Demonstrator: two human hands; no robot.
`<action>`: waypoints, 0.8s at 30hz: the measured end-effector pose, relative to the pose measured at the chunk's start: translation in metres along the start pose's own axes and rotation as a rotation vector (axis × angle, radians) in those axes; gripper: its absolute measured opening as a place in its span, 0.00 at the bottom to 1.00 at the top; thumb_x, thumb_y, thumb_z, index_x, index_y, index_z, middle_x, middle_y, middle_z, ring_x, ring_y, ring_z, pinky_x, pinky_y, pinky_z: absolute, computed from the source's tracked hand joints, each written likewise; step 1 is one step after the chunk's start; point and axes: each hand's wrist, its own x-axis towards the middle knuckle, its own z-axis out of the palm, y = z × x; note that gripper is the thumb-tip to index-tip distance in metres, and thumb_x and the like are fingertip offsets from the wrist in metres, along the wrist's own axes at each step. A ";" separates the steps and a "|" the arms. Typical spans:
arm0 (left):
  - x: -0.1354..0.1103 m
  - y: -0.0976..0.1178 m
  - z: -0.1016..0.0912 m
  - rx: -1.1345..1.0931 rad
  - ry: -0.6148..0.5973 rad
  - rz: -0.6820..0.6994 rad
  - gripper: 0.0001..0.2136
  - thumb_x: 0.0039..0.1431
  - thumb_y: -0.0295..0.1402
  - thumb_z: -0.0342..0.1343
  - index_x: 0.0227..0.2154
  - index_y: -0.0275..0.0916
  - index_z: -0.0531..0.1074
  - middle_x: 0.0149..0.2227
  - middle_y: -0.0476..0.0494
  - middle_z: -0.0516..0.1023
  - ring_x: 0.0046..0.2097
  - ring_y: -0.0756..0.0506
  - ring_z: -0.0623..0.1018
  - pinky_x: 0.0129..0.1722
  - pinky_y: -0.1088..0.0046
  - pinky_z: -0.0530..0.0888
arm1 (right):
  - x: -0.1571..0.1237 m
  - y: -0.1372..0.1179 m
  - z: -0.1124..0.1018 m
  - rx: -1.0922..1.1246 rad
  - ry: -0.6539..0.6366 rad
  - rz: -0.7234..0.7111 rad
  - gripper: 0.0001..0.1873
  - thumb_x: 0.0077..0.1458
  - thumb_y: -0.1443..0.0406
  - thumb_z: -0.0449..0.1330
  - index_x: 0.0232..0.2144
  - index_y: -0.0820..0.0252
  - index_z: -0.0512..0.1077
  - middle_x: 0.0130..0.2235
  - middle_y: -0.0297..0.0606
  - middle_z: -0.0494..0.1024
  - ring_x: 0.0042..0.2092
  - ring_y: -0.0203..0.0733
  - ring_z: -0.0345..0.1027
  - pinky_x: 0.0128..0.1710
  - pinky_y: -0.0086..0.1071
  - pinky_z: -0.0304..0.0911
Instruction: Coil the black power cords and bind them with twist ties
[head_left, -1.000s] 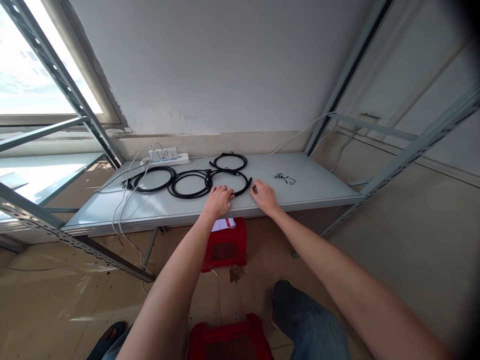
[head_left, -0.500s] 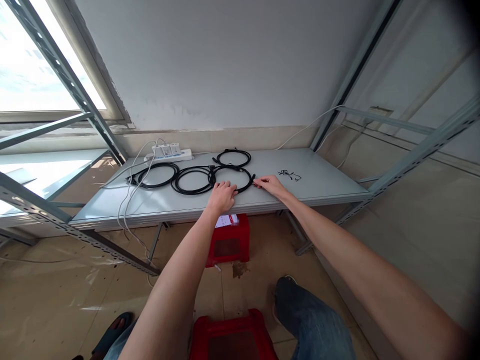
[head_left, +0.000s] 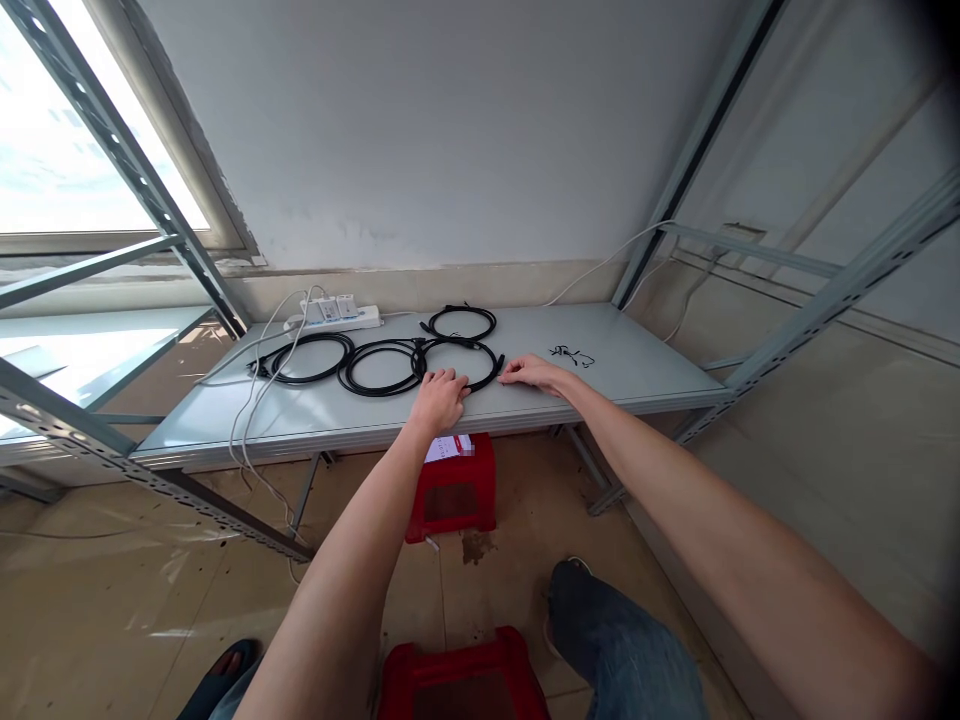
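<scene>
Several black coiled cables lie on a low grey metal shelf [head_left: 630,375]. My left hand [head_left: 439,398] rests on the near edge of the rightmost front coil [head_left: 484,356], fingers curled down onto it. My right hand [head_left: 536,372] lies flat just right of that coil, fingertips touching its plug end. Two more coils [head_left: 381,366] [head_left: 306,357] sit to the left, and a smaller coil [head_left: 459,322] lies behind.
A white power strip [head_left: 330,315] with plugged adapters and white leads sits at the back left. A small black cable tie [head_left: 570,356] lies to the right. Red stools [head_left: 452,492] [head_left: 461,682] stand on the floor below. Shelf uprights frame both sides.
My right hand shifted from the shelf's front edge toward the coil's plug end and flattened. My left hand stayed on the coil. The view wobbled slightly.
</scene>
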 end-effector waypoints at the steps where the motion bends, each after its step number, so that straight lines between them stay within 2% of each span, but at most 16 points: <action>1: 0.000 0.000 0.000 -0.004 -0.005 -0.001 0.13 0.73 0.32 0.43 0.41 0.41 0.74 0.46 0.37 0.76 0.51 0.38 0.74 0.52 0.59 0.65 | 0.001 0.002 0.000 -0.011 0.014 -0.015 0.14 0.41 0.59 0.76 0.21 0.59 0.75 0.28 0.39 0.79 0.33 0.42 0.71 0.35 0.34 0.67; 5: 0.000 0.000 0.000 -0.005 -0.009 -0.004 0.13 0.72 0.32 0.43 0.41 0.41 0.74 0.46 0.37 0.76 0.51 0.37 0.74 0.52 0.58 0.65 | 0.004 0.013 0.005 -0.063 0.065 -0.105 0.10 0.41 0.62 0.70 0.21 0.58 0.72 0.26 0.34 0.75 0.31 0.39 0.66 0.33 0.32 0.62; 9: 0.001 0.000 0.001 -0.002 -0.002 0.000 0.13 0.72 0.33 0.44 0.41 0.41 0.74 0.46 0.37 0.76 0.51 0.38 0.74 0.53 0.59 0.65 | 0.000 0.024 0.017 -0.117 0.225 -0.276 0.06 0.43 0.62 0.62 0.23 0.56 0.68 0.24 0.30 0.68 0.30 0.37 0.60 0.32 0.31 0.57; 12: 0.001 -0.001 0.002 -0.011 0.006 0.002 0.13 0.72 0.33 0.43 0.41 0.41 0.75 0.45 0.37 0.76 0.51 0.38 0.74 0.53 0.59 0.65 | -0.007 0.026 0.028 -0.229 0.346 -0.389 0.05 0.47 0.63 0.58 0.25 0.55 0.64 0.26 0.32 0.67 0.31 0.39 0.60 0.34 0.32 0.58; 15: 0.001 -0.002 0.003 -0.020 0.009 -0.001 0.14 0.72 0.33 0.43 0.41 0.41 0.75 0.46 0.37 0.76 0.51 0.38 0.74 0.53 0.58 0.64 | -0.016 0.024 0.038 -0.383 0.452 -0.480 0.02 0.54 0.65 0.55 0.29 0.55 0.65 0.34 0.37 0.70 0.34 0.41 0.61 0.36 0.34 0.59; 19: 0.001 -0.002 0.004 -0.021 0.013 -0.009 0.14 0.72 0.33 0.43 0.42 0.41 0.75 0.46 0.36 0.76 0.52 0.37 0.74 0.53 0.58 0.64 | -0.024 0.023 0.048 -0.558 0.553 -0.467 0.07 0.62 0.66 0.50 0.37 0.55 0.68 0.43 0.43 0.69 0.32 0.42 0.60 0.33 0.35 0.56; 24: 0.000 -0.001 0.004 -0.032 0.015 -0.022 0.13 0.72 0.33 0.43 0.40 0.41 0.75 0.45 0.36 0.76 0.52 0.37 0.74 0.52 0.58 0.64 | -0.023 0.024 0.050 -0.618 0.594 -0.434 0.09 0.66 0.64 0.49 0.42 0.55 0.69 0.46 0.45 0.69 0.33 0.43 0.61 0.32 0.36 0.56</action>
